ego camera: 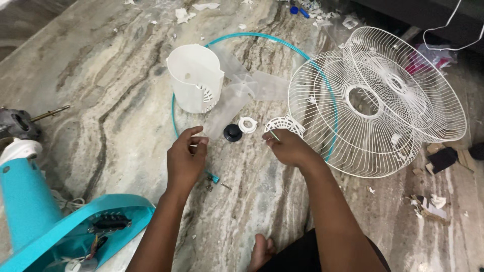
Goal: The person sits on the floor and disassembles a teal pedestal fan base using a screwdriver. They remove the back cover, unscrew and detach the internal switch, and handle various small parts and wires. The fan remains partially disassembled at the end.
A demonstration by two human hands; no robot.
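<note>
The right hand (pixel 288 147) pinches a thin green-tipped rod (pixel 274 135), its long axis pointing toward 10 o'clock. The left hand (pixel 185 158) pinches something too small to tell. The black cap (pixel 232 132) and white ring (pixel 247 124) lie on the floor (pixel 116 100) at 12 o'clock between both hands, nearer the right.

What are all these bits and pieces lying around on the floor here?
Fan grilles: two, white wire, overlapping, right.
Motor cover: one, white plastic, upper middle.
Fan blade: one, clear plastic, between cover and grilles.
Rim ring: one, teal, around the cover and blade.
Black knob: one, by the blade.
White nut: one, right of the knob.
Fan base: one, teal, wiring exposed, lower left.
Motor: one, grey, with shaft, left edge.
Scraps: several, paper and card, right and top.
Floor: grey-brown marble.
Left hand: fingers pinched, contents too small to tell.
Right hand: holds a thin pin-like piece.
</note>
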